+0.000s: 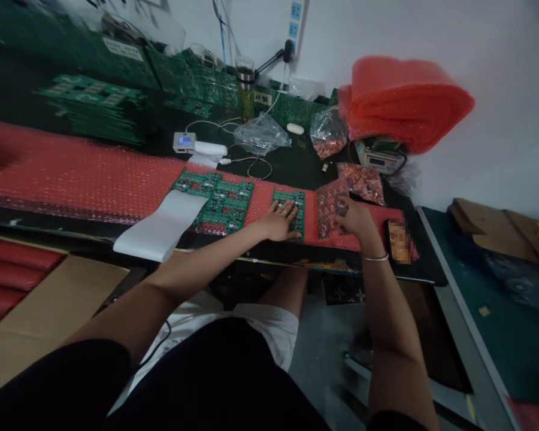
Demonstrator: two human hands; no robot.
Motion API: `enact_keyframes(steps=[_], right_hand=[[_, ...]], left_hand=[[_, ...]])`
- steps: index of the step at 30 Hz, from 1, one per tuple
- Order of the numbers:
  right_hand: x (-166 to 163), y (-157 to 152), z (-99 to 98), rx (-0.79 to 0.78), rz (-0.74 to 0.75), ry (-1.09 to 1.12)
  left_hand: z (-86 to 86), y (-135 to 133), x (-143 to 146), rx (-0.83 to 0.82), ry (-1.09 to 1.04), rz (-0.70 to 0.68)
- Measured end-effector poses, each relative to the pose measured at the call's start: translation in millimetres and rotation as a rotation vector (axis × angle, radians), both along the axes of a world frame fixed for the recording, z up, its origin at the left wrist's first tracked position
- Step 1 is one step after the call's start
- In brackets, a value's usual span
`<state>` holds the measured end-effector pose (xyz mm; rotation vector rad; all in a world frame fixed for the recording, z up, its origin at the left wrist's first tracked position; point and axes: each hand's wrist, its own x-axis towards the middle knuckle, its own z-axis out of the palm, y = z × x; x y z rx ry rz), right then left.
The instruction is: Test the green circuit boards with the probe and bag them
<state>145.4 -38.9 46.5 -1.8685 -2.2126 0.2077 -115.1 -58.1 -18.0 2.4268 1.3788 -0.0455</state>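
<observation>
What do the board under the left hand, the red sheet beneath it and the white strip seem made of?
Board: probably rigid laminate, green-coated, carrying small parts. Red sheet: likely plastic bubble wrap, shiny, with rows of glinting bumps. White strip: paper or thin plastic, unclear; matte, softly curved.

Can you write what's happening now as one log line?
left hand: spread on green board | right hand: touching red wrap | further left: more boards, white strip
</observation>
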Motion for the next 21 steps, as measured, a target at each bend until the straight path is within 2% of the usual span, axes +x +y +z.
enact_keyframes(steps=[3,6,12,15,17,21], right_hand=[[-11,-4,6.7,0.005,-0.002,-0.074],[-25,-8,12.2,0.032,-0.004,-0.162],[-61,-10,27.2,-0.037,-0.059,-0.261],[-74,-7,30.3,-0.076,0.062,-0.254],[-84,-7,26.3,-0.092,0.164,-0.221],[-120,-11,3.7,-0.114,0.228,-0.104]], left_hand=[[-1.6,3,30,0.004,-0.029,0.009],[-3.1,8,45,0.007,-0.045,0.048],[-3.8,11,47,0.004,-0.059,0.054],[0.0,13,36,0.023,-0.15,0.037],[2.3,14,20,0.085,-0.261,0.132],[2.3,10,-18,0.15,-0.431,0.494]])
